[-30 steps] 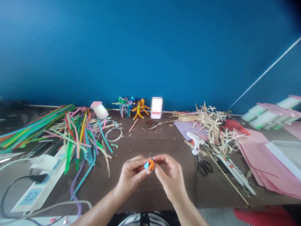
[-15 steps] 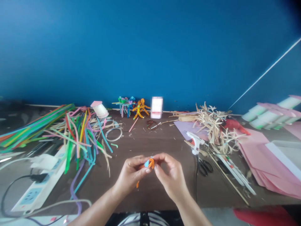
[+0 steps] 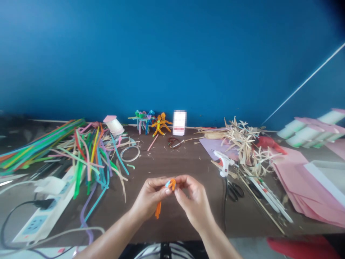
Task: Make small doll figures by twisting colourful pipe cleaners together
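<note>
The orange pipe cleaner (image 3: 172, 184) is held up between both hands over the front middle of the worktop (image 3: 172, 162), with a small light-blue piece (image 3: 168, 183) at its bent top. Its loose end hangs down below the left hand (image 3: 149, 198). Left hand mostly closed, fingers curled, thumb and fingertips pinching the bent part. Right hand (image 3: 194, 201) also curled, pinching the same part from the other side, fingertips almost meeting the left hand's.

Back edge, straight ahead: orange pipe-cleaner figure (image 3: 159, 126) beside a blue-green pipe-cleaner figure (image 3: 144, 122), blurred white card (image 3: 179, 123) just right of them, small dark coil (image 3: 174, 143) in front.

Left side: big heap of multicoloured pipe cleaners (image 3: 88, 158), wire ring (image 3: 130, 154) beside it, paper cup (image 3: 114, 126) tipped over behind, white power strip (image 3: 40, 219) at the front left corner.

Right side: white hot glue gun (image 3: 223, 162), black-handled scissors (image 3: 235, 190) near the front, dried straw strips (image 3: 242, 144) on a lilac sheet (image 3: 212, 147), stack of pink paper (image 3: 302, 183) at the right edge.
</note>
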A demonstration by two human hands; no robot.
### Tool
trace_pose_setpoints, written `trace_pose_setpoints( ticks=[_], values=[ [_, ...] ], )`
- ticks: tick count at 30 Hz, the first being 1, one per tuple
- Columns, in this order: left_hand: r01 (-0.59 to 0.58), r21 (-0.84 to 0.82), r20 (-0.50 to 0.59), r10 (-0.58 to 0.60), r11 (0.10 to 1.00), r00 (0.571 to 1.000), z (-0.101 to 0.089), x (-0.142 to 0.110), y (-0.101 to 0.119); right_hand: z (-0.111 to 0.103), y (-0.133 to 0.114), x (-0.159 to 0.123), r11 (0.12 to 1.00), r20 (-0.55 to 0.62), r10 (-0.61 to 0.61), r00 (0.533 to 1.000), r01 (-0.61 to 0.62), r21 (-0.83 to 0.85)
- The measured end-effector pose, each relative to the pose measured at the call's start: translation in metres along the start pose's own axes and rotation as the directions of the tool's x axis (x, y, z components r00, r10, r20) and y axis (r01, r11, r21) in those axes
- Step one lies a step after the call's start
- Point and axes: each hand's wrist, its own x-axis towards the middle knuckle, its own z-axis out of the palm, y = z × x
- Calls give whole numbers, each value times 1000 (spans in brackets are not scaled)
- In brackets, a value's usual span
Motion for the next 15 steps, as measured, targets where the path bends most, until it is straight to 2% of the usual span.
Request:
trace_pose_setpoints(
  ticks=[6,11,15],
  values=[
    [18,-27,-82,-20,999,996,4,1,0,0,-2,2,999,24,12,1000,-14,45],
    [74,-74,-64,-79,994,995,8,1,4,-4,0,5,994,74,11,997,-18,104],
    [109,-137,-33,-115,985,993,9,2,5,-8,4,7,981,139,45,989,-70,180]
  ],
)
